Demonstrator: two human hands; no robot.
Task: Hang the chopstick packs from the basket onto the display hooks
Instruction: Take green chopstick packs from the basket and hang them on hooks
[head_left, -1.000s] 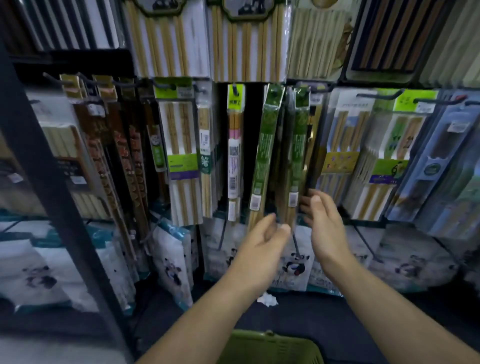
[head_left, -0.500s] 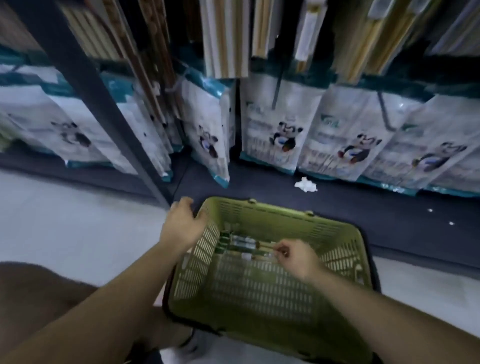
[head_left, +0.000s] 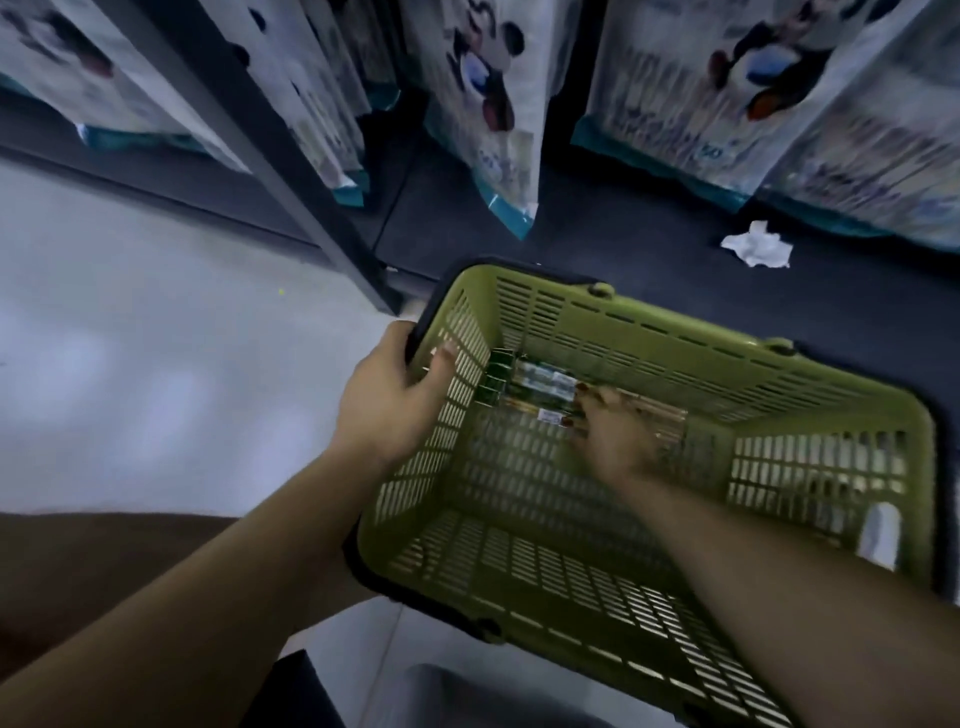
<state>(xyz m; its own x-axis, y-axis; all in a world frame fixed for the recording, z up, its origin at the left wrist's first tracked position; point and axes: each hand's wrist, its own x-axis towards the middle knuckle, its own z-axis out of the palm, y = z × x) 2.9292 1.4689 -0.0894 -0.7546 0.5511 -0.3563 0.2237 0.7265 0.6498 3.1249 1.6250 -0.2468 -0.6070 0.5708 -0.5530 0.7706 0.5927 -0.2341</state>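
Down low, a pale grey floor (head_left: 130, 389) is filling the left side of the view. A dark shelf (head_left: 623, 249) is running along the far side, and its dark post (head_left: 249, 156) is slanting down to the floor. Big white bags with panda pictures (head_left: 701, 104) are standing in a row on the shelf, and they are looking blurry.

A green plastic basket (head_left: 649, 332) with slotted walls and a black rim is sitting near the shelf, partly on the dark shelf base and partly over the floor.

The left hand (head_left: 387, 400) is holding the left wall of the basket. Its grip is clamped on the rim, with the thumb pressing on the inside of the wall and the other fingers curling round the outside.

The right hand (head_left: 613, 441) is reaching down inside the basket. Its fingertips are touching the chopstick packs (head_left: 540, 384). The hand is blurry, so it is hard to tell if its grip is closing on a pack or only resting on top.

The chopstick packs are lying flat on the basket floor, at the far left corner, side by side. Their green ends are pointing at the left wall.

A small crumpled white paper (head_left: 758, 249) is lying on the shelf base, just beyond the far right of the basket.
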